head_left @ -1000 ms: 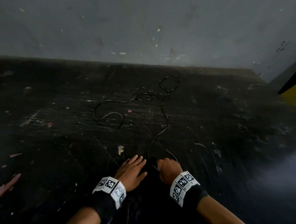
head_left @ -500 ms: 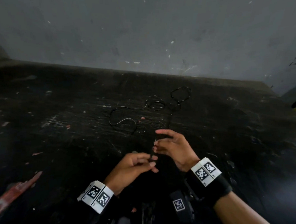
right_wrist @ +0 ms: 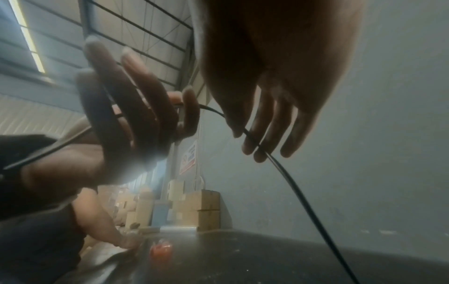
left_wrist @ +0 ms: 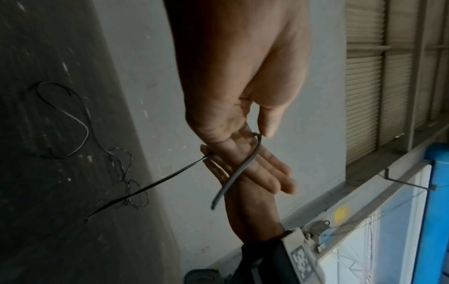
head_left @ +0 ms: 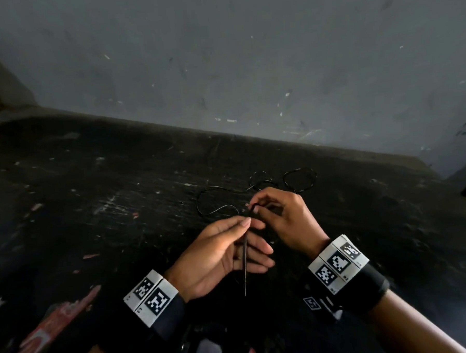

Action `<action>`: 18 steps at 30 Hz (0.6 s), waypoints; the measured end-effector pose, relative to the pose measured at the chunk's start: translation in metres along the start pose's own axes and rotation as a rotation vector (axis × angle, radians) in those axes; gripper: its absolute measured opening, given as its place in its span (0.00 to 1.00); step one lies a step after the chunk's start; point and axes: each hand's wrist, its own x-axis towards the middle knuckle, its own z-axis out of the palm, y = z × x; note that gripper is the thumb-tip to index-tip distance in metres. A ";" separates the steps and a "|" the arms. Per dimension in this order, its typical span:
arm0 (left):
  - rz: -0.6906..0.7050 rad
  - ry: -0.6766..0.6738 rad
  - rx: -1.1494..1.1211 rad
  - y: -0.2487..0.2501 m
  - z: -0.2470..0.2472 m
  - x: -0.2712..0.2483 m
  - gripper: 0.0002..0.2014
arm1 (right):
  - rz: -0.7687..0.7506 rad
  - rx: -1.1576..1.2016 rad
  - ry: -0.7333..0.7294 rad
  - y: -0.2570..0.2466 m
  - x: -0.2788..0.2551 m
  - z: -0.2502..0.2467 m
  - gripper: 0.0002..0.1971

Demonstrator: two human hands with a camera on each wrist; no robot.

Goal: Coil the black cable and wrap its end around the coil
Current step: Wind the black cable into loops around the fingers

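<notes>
A thin black cable (left_wrist: 87, 130) lies in loose tangled loops on the dark scratched table (head_left: 120, 209), toward the wall. My left hand (head_left: 246, 224) pinches the cable between thumb and forefinger above the table. The short free end (head_left: 245, 270) hangs down across its palm. Just beyond, my right hand (head_left: 255, 206) pinches the same cable with thumb and fingertips. In the right wrist view the cable (right_wrist: 291, 182) runs from those fingers down to the table. In the left wrist view the free end (left_wrist: 233, 176) curves below my left thumb.
A grey wall (head_left: 247, 67) rises along the table's far edge. A red wrapper (head_left: 45, 334) lies at the near left. The right wrist view shows another person (right_wrist: 97, 221) at the far left end and stacked cardboard boxes (right_wrist: 201, 207).
Both hands have lifted off the table with the cable's near end. The left hand now pinches it near the tip, and the right hand has moved farther along it toward the loops.
</notes>
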 end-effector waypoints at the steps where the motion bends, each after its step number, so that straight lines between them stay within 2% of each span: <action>1: -0.005 -0.027 -0.001 0.002 -0.002 -0.003 0.16 | -0.018 -0.023 0.016 -0.003 0.000 0.002 0.04; 4: -0.037 -0.122 -0.034 0.008 -0.013 -0.010 0.18 | -0.041 -0.017 0.061 -0.013 0.001 0.010 0.04; 8: -0.062 -0.224 -0.081 0.009 -0.021 -0.017 0.19 | -0.066 -0.037 0.045 -0.019 -0.001 0.018 0.04; 13: -0.059 -0.226 -0.008 0.008 -0.030 -0.021 0.17 | -0.102 -0.091 0.044 -0.022 0.002 0.023 0.05; 18: -0.020 -0.238 -0.049 0.013 -0.034 -0.017 0.19 | -0.132 -0.162 -0.002 -0.011 0.007 0.029 0.08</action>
